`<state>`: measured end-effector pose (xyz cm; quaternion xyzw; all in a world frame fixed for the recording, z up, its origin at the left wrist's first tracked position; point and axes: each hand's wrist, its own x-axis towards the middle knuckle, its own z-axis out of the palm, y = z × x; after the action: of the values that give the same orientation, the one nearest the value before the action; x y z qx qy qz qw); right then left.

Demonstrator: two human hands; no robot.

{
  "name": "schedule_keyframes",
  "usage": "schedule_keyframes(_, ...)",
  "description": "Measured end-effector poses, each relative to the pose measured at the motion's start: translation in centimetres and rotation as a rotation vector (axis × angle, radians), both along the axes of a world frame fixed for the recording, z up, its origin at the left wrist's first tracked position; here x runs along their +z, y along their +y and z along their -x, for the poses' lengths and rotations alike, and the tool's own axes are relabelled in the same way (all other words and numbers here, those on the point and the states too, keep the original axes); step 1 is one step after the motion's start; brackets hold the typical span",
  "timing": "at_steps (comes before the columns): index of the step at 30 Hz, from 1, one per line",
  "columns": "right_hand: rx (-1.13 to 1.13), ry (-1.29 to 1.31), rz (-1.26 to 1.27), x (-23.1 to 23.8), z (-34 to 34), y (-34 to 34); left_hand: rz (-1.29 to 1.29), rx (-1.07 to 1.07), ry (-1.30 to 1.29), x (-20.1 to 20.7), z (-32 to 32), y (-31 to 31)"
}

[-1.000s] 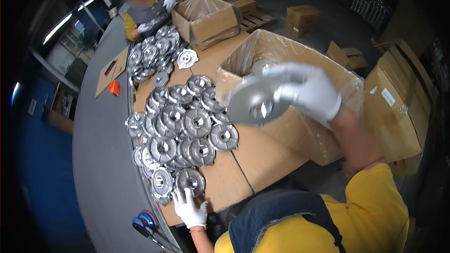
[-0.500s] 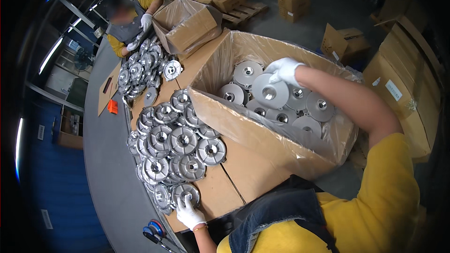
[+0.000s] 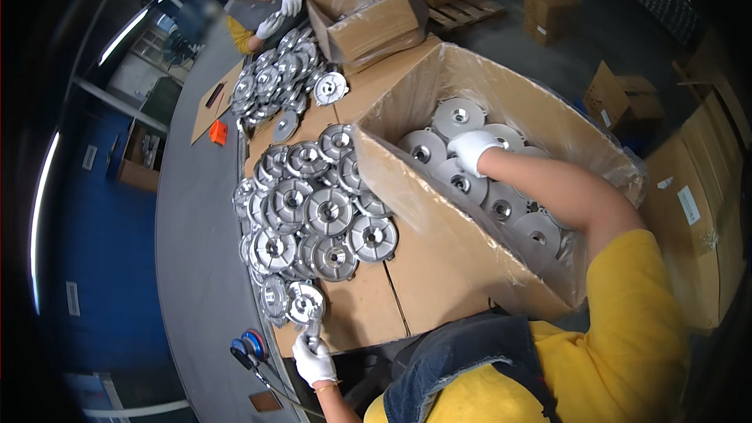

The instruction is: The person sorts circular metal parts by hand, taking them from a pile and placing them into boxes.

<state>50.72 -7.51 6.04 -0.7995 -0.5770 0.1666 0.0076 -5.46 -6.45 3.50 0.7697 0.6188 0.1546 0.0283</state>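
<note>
My right hand (image 3: 475,150), in a white glove, is down inside the large lined carton (image 3: 462,254). Its curled fingers are at the upper edge of a flat grey metal disc (image 3: 460,181) with a holed hub; the fingertips are partly hidden. Other discs lie around it in the carton. At the near end of the table, my left hand (image 3: 313,362), also gloved, pinches a shiny metal part (image 3: 313,330), seen nearly edge-on and blurred. Just beyond it is a spoked metal disc (image 3: 305,302), at the near end of a heap of similar discs (image 3: 327,211).
Across the table a co-worker (image 3: 266,8) in white gloves handles parts beside another heap (image 3: 278,78) and a lined carton (image 3: 372,27). An orange object (image 3: 218,132) and a blue-and-black tool (image 3: 249,347) lie at the left. More cartons (image 3: 552,14) stand on the floor.
My right hand has lowered the grey disc from above the others onto the layer in the carton. My left hand has drawn back from the heap with a metal part. The view has shifted.
</note>
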Motion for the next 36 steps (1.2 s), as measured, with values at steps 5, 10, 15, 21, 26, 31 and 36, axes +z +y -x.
schedule_keyframes(5, -0.066, 0.12, -0.234, 1.5, -0.2, 1.2, 0.477, 0.213, -1.045, 5.4, -4.9, -3.1)
schedule_keyframes(10, -0.04, 0.679, -0.489, 7.9, 3.3, 1.1, 0.724, -0.068, -1.498, 7.2, -8.8, -2.6)
schedule_keyframes(15, 0.129, 0.792, -0.573, 13.5, 12.5, 0.1, 0.913, -0.06, -1.763, 9.4, -10.8, -2.7)
schedule_keyframes(21, 0.188, 1.272, -0.043, 14.5, 19.2, -1.3, 1.189, -0.301, -1.772, 9.5, -10.7, -2.0)
schedule_keyframes(26, 0.167, 1.234, 0.048, 14.4, 20.9, -1.3, 1.258, -0.353, -1.697, 10.9, -10.9, -1.9)
schedule_keyframes(31, 0.362, 0.781, -0.293, 14.5, 22.7, -1.8, 1.22, -0.245, -1.782, 11.7, -12.0, -2.1)
schedule_keyframes(36, 0.298, 0.534, -0.101, 16.6, 23.4, -2.4, 1.218, -0.269, -1.797, 10.5, -11.7, -1.8)
